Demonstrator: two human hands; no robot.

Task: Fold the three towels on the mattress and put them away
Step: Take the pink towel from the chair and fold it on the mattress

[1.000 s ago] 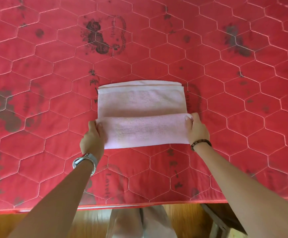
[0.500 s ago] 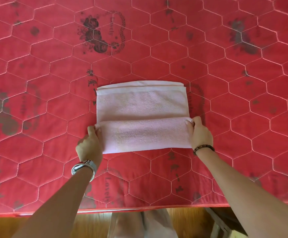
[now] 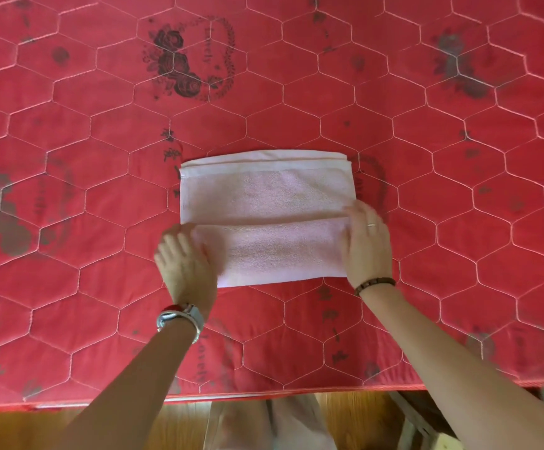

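One pale pink towel [image 3: 270,196] lies folded on the red quilted mattress [image 3: 101,151], its near third turned up over the middle. My left hand [image 3: 184,264], blurred, rests on the left end of that turned-up flap with its fingers lying over the cloth. On the flap's right end my right hand [image 3: 366,245] lies flat, fingers stretched toward the fold line. Neither hand visibly pinches the cloth. No other towel is in view.
The mattress's near edge [image 3: 264,396] runs across the bottom of the view, with wooden floor [image 3: 20,430] below it. My legs [image 3: 273,423] stand against that edge. A dark wooden piece [image 3: 416,414] pokes out at the bottom right.
Both hands let go of the flap's corners and slid inward onto the towel. The flap now lies down over the middle of the towel.
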